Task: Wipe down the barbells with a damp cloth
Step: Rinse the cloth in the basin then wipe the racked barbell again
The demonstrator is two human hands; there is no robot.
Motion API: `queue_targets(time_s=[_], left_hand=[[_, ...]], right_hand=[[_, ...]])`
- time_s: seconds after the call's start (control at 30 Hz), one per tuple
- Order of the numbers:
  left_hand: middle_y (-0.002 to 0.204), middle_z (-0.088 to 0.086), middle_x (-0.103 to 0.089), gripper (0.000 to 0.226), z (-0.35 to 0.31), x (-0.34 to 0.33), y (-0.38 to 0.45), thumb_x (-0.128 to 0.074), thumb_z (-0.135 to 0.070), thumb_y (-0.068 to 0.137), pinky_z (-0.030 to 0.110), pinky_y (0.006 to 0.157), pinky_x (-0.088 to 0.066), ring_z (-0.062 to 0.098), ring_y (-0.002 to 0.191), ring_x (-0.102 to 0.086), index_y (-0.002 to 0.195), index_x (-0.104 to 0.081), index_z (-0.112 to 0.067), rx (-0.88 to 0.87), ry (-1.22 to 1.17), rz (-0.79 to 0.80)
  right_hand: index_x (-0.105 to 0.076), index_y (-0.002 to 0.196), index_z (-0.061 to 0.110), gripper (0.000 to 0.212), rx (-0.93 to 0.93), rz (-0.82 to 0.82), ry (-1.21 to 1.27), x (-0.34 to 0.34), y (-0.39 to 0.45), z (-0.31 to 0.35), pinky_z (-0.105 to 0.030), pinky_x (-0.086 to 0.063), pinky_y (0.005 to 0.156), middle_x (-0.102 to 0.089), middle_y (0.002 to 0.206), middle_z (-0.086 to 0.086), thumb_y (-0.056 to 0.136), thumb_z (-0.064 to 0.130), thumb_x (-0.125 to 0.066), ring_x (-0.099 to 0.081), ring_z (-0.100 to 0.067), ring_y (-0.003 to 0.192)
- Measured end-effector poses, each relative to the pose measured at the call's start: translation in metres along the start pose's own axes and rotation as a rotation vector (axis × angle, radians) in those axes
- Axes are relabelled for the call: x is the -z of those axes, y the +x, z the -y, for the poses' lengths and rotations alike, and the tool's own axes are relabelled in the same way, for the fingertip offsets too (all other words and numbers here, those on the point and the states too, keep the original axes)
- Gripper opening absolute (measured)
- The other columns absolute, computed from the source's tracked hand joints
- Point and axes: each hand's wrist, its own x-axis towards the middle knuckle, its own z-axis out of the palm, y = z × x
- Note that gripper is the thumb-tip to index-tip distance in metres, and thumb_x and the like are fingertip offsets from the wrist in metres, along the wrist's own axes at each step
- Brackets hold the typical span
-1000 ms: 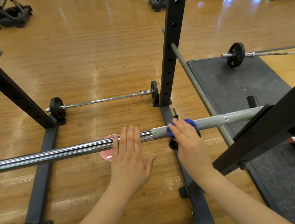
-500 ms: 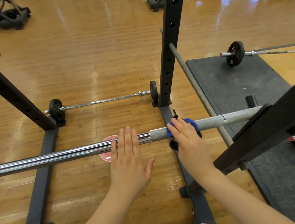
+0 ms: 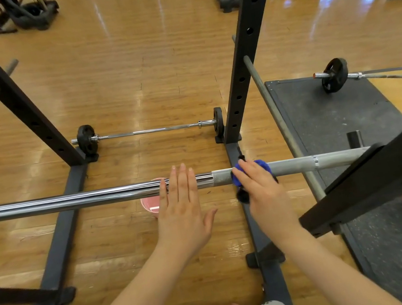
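Note:
A long steel barbell [image 3: 69,201] lies across the rack in front of me, chrome on the left and dull grey toward its right sleeve. My left hand [image 3: 181,204] lies flat on the chrome part with straight fingers. My right hand [image 3: 261,190] presses a blue cloth [image 3: 261,166] around the grey sleeve, fingers curled over the cloth; most of the cloth is hidden under the hand.
A short barbell with small black plates [image 3: 150,131] lies on the wooden floor beyond the rack uprights [image 3: 246,63]. Another plated bar [image 3: 336,74] rests on the grey rubber mat [image 3: 335,115] at right. A pink bucket [image 3: 152,204] stands under the bar. Gym machines line the back.
Both hands stay on the bar; the right hand with the cloth has hardly shifted. The view has tilted slightly.

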Motion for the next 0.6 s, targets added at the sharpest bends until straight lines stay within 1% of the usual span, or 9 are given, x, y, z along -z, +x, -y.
queue_targets(time_s=[0.07, 0.17, 0.23, 0.3, 0.37, 0.47, 0.53, 0.6], left_hand=[[0.148, 0.024, -0.035, 0.083, 0.001, 0.0, -0.001, -0.033, -0.054, 0.084, 0.051, 0.11, -0.02, 0.036, 0.139, -0.025, 0.142, -0.024, 0.004, -0.004, 0.008, -0.005], [0.15, 0.023, -0.032, 0.082, 0.002, 0.0, -0.002, -0.032, -0.053, 0.085, 0.051, 0.111, -0.02, 0.036, 0.14, -0.023, 0.144, -0.023, 0.003, -0.021, 0.029, -0.007], [0.151, 0.022, -0.03, 0.081, 0.004, 0.0, -0.002, -0.032, -0.052, 0.085, 0.05, 0.111, -0.02, 0.035, 0.14, -0.022, 0.145, -0.021, 0.003, -0.029, 0.035, -0.007], [0.151, 0.022, -0.028, 0.082, 0.004, -0.001, -0.002, -0.032, -0.053, 0.086, 0.05, 0.112, -0.02, 0.035, 0.141, -0.021, 0.145, -0.02, 0.002, -0.029, 0.038, -0.004], [0.152, 0.022, -0.027, 0.083, 0.004, -0.002, -0.002, -0.032, -0.053, 0.086, 0.051, 0.112, -0.019, 0.036, 0.142, -0.02, 0.146, -0.019, 0.002, -0.024, 0.034, 0.0], [0.152, 0.023, -0.028, 0.083, 0.004, -0.002, -0.003, -0.033, -0.054, 0.086, 0.051, 0.112, -0.019, 0.035, 0.142, -0.021, 0.146, -0.019, 0.002, -0.017, 0.021, 0.003], [0.151, 0.023, -0.03, 0.083, 0.003, -0.002, -0.002, -0.034, -0.054, 0.086, 0.051, 0.111, -0.019, 0.035, 0.141, -0.022, 0.145, -0.02, 0.002, -0.018, 0.011, -0.001], [0.15, 0.023, -0.031, 0.083, 0.003, -0.001, -0.002, -0.034, -0.054, 0.086, 0.051, 0.111, -0.02, 0.035, 0.141, -0.023, 0.145, -0.021, 0.002, -0.021, 0.007, -0.001]], right_hand=[[-0.061, 0.121, 0.001, 0.058, -0.047, -0.014, -0.03, 0.014, -0.007, -0.023, -0.049, -0.033, 0.102, -0.058, 0.128, -0.016, 0.066, -0.015, -0.073, -0.052, -0.03, 0.122], [-0.059, 0.122, -0.003, 0.054, -0.22, -0.085, -0.069, 0.035, -0.019, -0.058, -0.055, -0.039, 0.098, -0.057, 0.129, -0.019, 0.072, -0.02, -0.066, -0.051, -0.034, 0.122], [-0.057, 0.123, -0.006, 0.051, -0.316, -0.124, -0.066, 0.038, -0.022, -0.064, -0.054, -0.036, 0.101, -0.055, 0.13, -0.021, 0.075, -0.02, -0.063, -0.048, -0.036, 0.124], [-0.056, 0.124, -0.006, 0.048, -0.362, -0.148, -0.041, 0.03, -0.018, -0.051, -0.051, -0.032, 0.104, -0.054, 0.131, -0.021, 0.078, -0.018, -0.062, -0.043, -0.031, 0.127], [-0.058, 0.121, -0.005, 0.052, -0.269, -0.146, -0.043, 0.014, -0.01, -0.026, -0.052, -0.029, 0.104, -0.057, 0.128, -0.021, 0.072, -0.019, -0.066, -0.044, -0.028, 0.125], [-0.062, 0.118, -0.003, 0.059, -0.064, -0.078, -0.032, -0.002, -0.004, 0.0, -0.053, -0.032, 0.099, -0.061, 0.124, -0.02, 0.062, -0.017, -0.074, -0.054, -0.035, 0.119], [-0.061, 0.12, -0.002, 0.061, -0.043, -0.044, -0.048, 0.005, -0.006, -0.012, -0.053, -0.033, 0.098, -0.06, 0.125, -0.019, 0.062, -0.016, -0.075, -0.055, -0.035, 0.118], [-0.06, 0.121, -0.002, 0.059, -0.12, -0.069, -0.101, 0.02, -0.014, -0.04, -0.053, -0.034, 0.098, -0.059, 0.126, -0.019, 0.065, -0.019, -0.072, -0.054, -0.036, 0.118]])
